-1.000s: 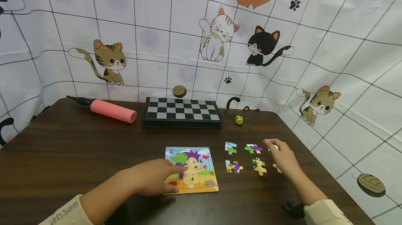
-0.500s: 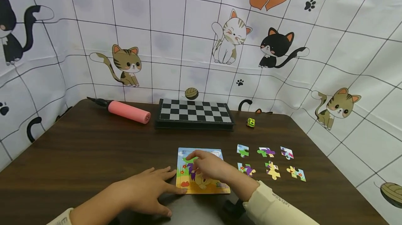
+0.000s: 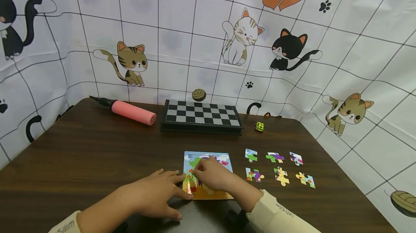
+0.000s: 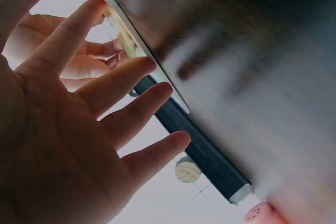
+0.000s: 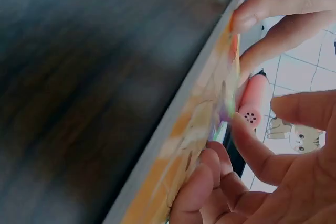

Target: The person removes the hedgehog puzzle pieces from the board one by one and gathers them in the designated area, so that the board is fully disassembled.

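Observation:
A square hedgehog jigsaw board point(image 3: 208, 195) lies on the dark wooden table in the head view. My left hand point(image 3: 152, 193) has its fingers spread, with fingertips right at the board's left edge. My right hand point(image 3: 214, 175) is over the middle of the board, hiding part of the picture. In the right wrist view, the bent fingers point(image 5: 215, 169) touch the board's face, and the thumb stands apart from the index finger. Several loose jigsaw pieces lie in two rows right of the board, among them a yellow one point(image 3: 281, 176) and a green-and-purple one point(image 3: 275, 157).
Behind the board stands a black case with a checkered top point(image 3: 201, 113). A pink hand pump point(image 3: 133, 112) lies at back left, and a small yellow-green toy car point(image 3: 259, 126) sits at back right. A white cat-print curtain point(image 3: 175, 34) hangs behind the table.
My right hand has left the upper-right loose piece and moved left onto the board. My left hand has drawn back to the board's left edge. The view has swung slightly left.

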The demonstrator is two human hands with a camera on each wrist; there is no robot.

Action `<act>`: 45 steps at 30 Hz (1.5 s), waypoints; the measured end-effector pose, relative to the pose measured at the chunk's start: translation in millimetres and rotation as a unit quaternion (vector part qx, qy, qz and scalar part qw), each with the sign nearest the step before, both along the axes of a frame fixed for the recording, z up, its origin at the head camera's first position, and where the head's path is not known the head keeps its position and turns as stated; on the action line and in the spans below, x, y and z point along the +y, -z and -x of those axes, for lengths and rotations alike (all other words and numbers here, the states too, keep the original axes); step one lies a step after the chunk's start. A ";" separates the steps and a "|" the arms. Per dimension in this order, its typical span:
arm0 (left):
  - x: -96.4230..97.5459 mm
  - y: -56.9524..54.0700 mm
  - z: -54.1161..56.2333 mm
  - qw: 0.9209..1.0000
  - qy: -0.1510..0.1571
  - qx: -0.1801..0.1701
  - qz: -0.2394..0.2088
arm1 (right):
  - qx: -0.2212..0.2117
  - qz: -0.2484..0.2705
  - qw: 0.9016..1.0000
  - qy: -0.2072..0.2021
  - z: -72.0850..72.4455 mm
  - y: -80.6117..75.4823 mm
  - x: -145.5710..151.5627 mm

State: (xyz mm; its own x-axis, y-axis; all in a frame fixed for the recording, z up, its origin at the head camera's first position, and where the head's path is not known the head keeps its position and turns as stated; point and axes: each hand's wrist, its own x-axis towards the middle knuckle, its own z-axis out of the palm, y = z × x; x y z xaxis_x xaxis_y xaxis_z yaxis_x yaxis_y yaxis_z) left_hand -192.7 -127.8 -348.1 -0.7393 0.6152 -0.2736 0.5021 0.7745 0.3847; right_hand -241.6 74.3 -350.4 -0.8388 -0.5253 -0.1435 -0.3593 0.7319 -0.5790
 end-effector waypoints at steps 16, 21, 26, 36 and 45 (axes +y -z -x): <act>2.5 2.4 0.7 1.000 -0.006 0.010 0.010 | -0.090 0.212 0.973 0.033 2.2 -5.0 56.9; 4.9 0.2 -0.5 0.999 -0.029 0.015 0.024 | -0.091 0.161 0.983 0.020 -3.5 -9.2 126.8; 6.0 -0.1 1.1 0.999 -0.033 0.023 0.026 | -0.104 0.114 0.988 0.023 -13.5 -2.6 173.1; 10.1 -0.5 3.2 0.999 -0.023 0.031 0.023 | 0.026 0.000 0.996 0.087 -23.0 -13.0 158.0; 14.0 -4.7 6.2 0.999 -0.009 0.033 0.002 | 0.072 -0.032 0.997 -0.007 -7.5 -0.9 84.7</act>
